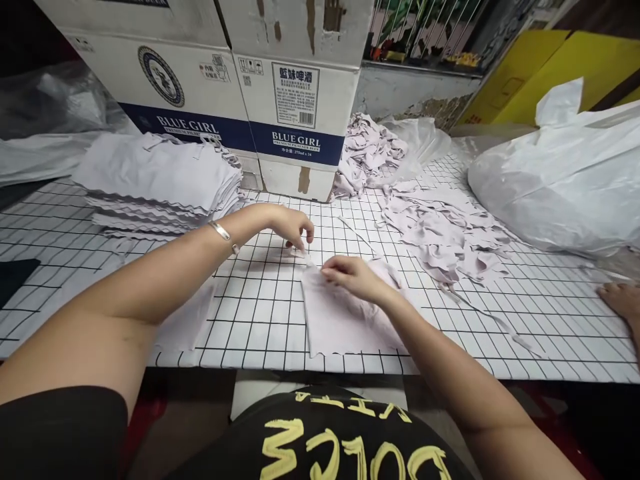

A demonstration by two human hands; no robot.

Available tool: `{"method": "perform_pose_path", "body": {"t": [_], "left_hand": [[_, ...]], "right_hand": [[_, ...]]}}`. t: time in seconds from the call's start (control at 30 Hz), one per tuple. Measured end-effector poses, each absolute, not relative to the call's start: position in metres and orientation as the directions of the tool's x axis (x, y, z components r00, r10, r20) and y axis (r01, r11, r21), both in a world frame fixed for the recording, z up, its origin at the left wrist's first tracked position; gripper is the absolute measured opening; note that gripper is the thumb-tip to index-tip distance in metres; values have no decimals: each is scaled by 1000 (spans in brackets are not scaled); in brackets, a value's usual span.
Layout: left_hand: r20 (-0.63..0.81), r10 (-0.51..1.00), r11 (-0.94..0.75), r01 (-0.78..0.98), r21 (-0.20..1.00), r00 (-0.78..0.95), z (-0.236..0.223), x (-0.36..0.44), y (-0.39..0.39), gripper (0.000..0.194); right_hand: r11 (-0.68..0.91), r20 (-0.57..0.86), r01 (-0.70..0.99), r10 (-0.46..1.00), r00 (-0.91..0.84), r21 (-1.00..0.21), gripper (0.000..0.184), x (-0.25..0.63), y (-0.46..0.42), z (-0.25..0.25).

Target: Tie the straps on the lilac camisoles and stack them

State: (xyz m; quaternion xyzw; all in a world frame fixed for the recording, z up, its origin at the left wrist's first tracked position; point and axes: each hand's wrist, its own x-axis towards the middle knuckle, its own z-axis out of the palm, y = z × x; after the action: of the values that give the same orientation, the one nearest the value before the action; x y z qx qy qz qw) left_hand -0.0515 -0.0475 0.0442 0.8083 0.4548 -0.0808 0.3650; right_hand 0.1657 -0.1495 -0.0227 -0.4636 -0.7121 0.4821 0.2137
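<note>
A pale lilac cloth piece (333, 327) lies flat on the table in front of me, its lower edge slightly wavy. My right hand (353, 277) is closed on its upper part, thumb and fingers pinched together. Just beyond the cloth's upper left corner, my left hand (294, 227) is bent down with curled fingers. A small pale bit shows under its fingertips, too small to name. A second pale cloth piece (187, 320) rests partly hidden under my left forearm. A thin pale strap (357, 233) lies above my right hand.
A stack of lilac cloth pieces (160, 173) stands at left, before Blue Girl beer cartons (295, 100). Loose lilac strips (445, 230) and a heap (373, 150) lie at right. A white plastic bag (565, 173) bulges there. Another person's hand (623, 300) rests at the right edge.
</note>
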Motion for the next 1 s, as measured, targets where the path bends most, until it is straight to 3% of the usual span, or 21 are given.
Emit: {"method": "perform_pose_path", "body": {"t": [0.07,0.2,0.33,0.43,0.53,0.6,0.67,0.77,0.9,1.0], "left_hand": [[-550,606,-309,807,503,575,61,-48,-40,37],[-586,644,-376,870,318,492,95,-70,-18,19],[-492,759,-398,902,168,427,123,-92,-20,14],[-349,828,-426,897,115,438,133,-78,-63,16],[-355,748,-517,828,217,561,130,-53,-119,25],[-321,669,-577,741,344,670,119,-46,-141,33],[-203,675,-614,693,377,709,99,-46,-145,44],[-115,705,-623,689,371,700,49,-46,-130,64],[7,729,-588,620,520,685,-19,-32,-109,30],[102,801,-518,598,612,590,-44,-27,-101,29]], "right_hand": [[70,-222,439,785,-578,-896,22,139,-140,-37],[-7,-275,476,824,-496,-879,32,131,-135,-65],[-62,-270,411,839,-472,-910,31,135,-137,-68],[-274,-377,273,798,-470,-922,36,132,-140,-54],[-576,-415,-47,640,-647,-816,54,132,-144,-38],[-691,-362,-203,579,-731,-694,46,136,-147,-29],[-733,-350,-265,568,-745,-626,32,141,-150,-22],[-746,-371,-258,561,-740,-614,29,148,-153,-13],[-666,-381,-168,595,-707,-727,26,161,-155,-9],[-535,-402,6,627,-667,-845,23,177,-160,-8]]}}
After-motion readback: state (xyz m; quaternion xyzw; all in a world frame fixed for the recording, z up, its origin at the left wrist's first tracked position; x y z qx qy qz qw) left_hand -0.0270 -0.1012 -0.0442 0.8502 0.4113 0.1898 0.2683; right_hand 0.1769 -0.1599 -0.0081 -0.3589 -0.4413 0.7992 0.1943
